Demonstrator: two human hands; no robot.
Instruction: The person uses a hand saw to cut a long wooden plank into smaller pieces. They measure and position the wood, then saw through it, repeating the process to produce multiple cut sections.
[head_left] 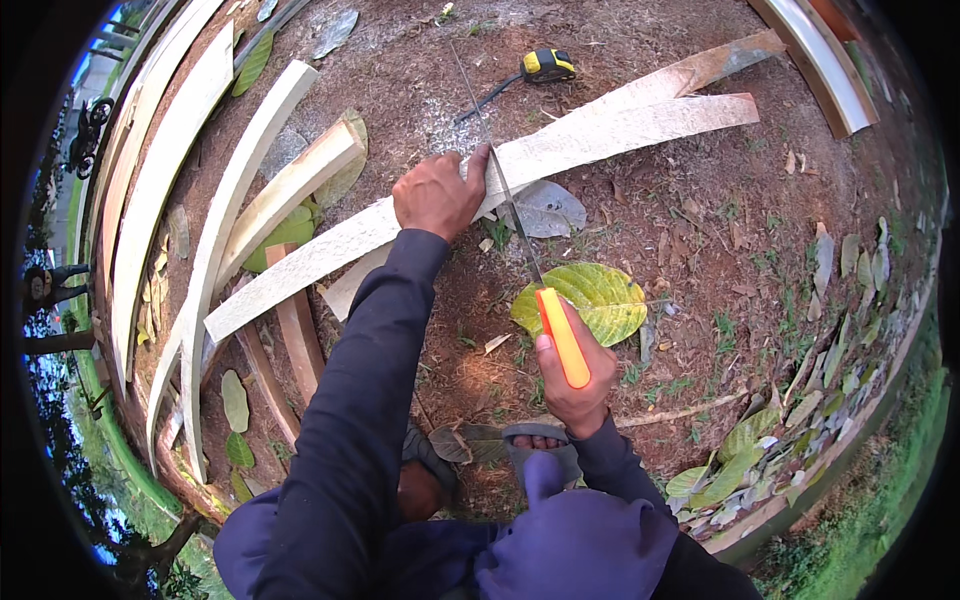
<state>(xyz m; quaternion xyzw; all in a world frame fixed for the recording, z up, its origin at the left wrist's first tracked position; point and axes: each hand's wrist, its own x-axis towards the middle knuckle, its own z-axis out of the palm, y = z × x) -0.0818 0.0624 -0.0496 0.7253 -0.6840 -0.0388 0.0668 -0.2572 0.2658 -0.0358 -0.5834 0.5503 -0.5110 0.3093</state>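
My right hand [582, 378] is closed around the yellow and orange handle of a hand saw [516, 215]. Its thin blade points away from me and lies across a long pale wooden plank [620, 128]. On that plank, just left of the blade, rests my left hand [440, 196], its fingers wrapped over the far edge and its thumb near the saw. Another wooden board [690, 75] lies under the plank and shows beyond its far side. Pale sawdust [445, 128] is scattered on the ground past my left hand. Whether the blade has cut in, I cannot tell.
A yellow and black tape measure [548, 66] lies on the ground beyond the plank. Several pale boards [240, 190] are spread at the left, and a white-faced beam [822, 70] lies far right. A yellow-green leaf [600, 300] is near my right hand; my sandalled foot [540, 445] is close by.
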